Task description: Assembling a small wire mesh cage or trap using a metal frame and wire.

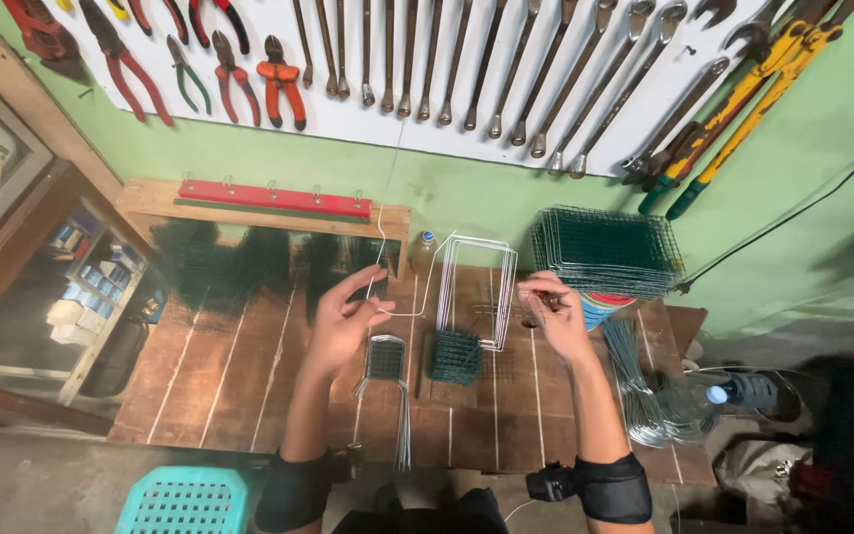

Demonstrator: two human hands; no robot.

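My left hand (343,318) pinches a thin bent white wire (417,297) that rises toward the wall and curves right over the wooden bench (219,376). My right hand (554,311) is closed on the wire's other end, beside a group of bent white wire frames (476,287) standing upright. Between my hands, on the bench, lie a small green mesh piece with wire legs (385,361) and a folded green mesh piece (455,356).
A stack of green mesh squares (605,252) sits at the back right, with loose wire bundles (644,396) below it. Wrenches (467,69), pliers (279,79) and yellow bolt cutters (743,99) hang on the wall. A red hook rail (274,198), a turquoise stool (185,499) and a plastic bottle (743,393) are nearby.
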